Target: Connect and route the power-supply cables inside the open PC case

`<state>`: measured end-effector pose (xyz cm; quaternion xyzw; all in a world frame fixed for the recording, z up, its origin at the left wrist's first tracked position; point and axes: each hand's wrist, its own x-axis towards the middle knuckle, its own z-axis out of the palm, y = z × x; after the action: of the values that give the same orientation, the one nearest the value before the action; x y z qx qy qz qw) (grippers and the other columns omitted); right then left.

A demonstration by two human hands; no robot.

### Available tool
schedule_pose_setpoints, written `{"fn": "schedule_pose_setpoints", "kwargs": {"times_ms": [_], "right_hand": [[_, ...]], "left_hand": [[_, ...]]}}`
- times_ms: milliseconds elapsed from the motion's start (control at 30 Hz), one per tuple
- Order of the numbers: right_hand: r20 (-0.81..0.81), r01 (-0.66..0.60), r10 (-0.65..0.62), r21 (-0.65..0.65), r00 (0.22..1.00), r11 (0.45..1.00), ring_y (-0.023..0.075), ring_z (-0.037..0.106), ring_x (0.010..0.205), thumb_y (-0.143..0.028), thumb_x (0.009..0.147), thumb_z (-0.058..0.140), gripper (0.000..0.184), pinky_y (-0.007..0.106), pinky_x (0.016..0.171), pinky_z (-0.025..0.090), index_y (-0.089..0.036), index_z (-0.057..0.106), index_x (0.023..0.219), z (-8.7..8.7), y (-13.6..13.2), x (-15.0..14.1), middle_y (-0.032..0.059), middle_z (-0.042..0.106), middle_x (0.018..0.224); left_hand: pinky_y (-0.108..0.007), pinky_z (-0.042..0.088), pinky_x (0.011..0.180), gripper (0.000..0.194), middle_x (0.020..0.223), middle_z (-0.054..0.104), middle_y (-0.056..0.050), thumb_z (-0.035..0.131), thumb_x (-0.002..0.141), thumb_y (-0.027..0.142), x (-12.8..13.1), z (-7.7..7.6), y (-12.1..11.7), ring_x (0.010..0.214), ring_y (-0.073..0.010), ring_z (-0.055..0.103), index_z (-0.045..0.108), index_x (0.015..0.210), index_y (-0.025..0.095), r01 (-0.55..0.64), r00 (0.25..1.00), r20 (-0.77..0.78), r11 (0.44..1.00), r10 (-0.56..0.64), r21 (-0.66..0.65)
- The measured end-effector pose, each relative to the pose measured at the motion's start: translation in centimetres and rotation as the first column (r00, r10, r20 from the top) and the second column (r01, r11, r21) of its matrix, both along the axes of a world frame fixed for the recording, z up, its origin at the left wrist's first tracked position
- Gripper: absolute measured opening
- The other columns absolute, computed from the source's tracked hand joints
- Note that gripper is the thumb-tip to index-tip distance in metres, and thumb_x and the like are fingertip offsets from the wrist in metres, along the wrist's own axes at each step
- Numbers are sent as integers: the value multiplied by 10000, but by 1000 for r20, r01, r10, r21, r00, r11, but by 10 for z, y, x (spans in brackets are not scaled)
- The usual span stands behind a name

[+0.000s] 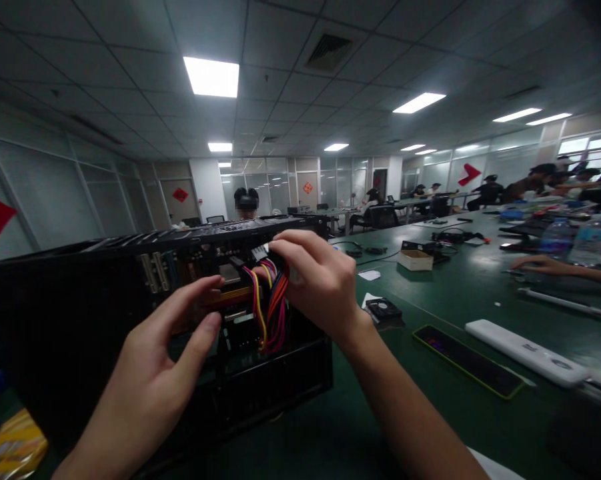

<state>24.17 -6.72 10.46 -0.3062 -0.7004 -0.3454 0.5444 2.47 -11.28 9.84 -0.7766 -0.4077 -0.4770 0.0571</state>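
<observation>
A black computer case (pixel 280 380) stands before me with its side open. My right hand (pixel 320 273) is closed around a bundle of coloured power cables (pixel 276 307) at the upper right of the opening. A white connector (pixel 260 253) shows near its fingertips. My left hand (pixel 165 353) reaches toward the opening from the left, thumb and fingers apart, with nothing visible between them. Just beyond its fingers, a flat run of yellow and red wires (pixel 235 295) crosses inside the case. Metal slot brackets (pixel 154 272) sit further left. The deeper interior is dark.
Right of the case on the green table (pixel 430 300) lie a small black fan (pixel 383 308), a black strip with a yellow-green edge (pixel 467 360), a long white device (pixel 525 350) and a small box (pixel 415 260). Another person's hand (pixel 540 265) rests at far right. Yellow packaging (pixel 17 443) lies lower left.
</observation>
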Motion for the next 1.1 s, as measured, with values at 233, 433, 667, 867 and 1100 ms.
{"fn": "schedule_pose_setpoints", "kwargs": {"times_ms": [233,433,667,867,1100], "right_hand": [[5,-23,23,72,1000,997,197,592,955,-398,906,578,252,315,791,502,-216,652,1062,1,-6,2,90,632,1073],[30,-12,11,26,999,1000,162,601,833,-431,900,581,267,265,707,466,-197,662,1000,0,-8,-1,74,633,951],[110,35,-30,-46,993,998,114,565,699,-398,941,518,259,222,587,360,-179,657,945,4,-11,-1,28,601,795],[186,-11,56,-233,981,972,120,563,736,-290,934,527,161,228,606,379,-180,630,990,3,-6,-6,30,602,877],[317,37,132,-474,939,880,155,597,809,-124,929,475,141,253,671,450,-163,583,1010,-10,8,-30,61,590,954]], "left_hand": [[-352,602,838,422,1117,725,-46,535,872,497,6,-1,-20,1001,-248,694,629,1220,277,79,996,-49,996,-81,-45],[-342,604,803,423,1106,720,-45,523,888,467,-1,-4,-13,951,-226,700,568,1259,270,-18,995,-102,998,24,59],[-337,558,821,381,1075,703,-64,476,926,411,-1,6,12,897,-206,679,581,1244,230,-80,925,-332,951,183,300],[-310,541,764,316,977,721,-51,462,932,400,3,15,23,839,-191,675,674,1073,213,-48,913,-375,956,159,290],[-304,530,769,314,1009,734,-59,469,907,366,-9,-4,35,846,-211,691,668,1092,209,-136,909,-386,986,161,92]]}}
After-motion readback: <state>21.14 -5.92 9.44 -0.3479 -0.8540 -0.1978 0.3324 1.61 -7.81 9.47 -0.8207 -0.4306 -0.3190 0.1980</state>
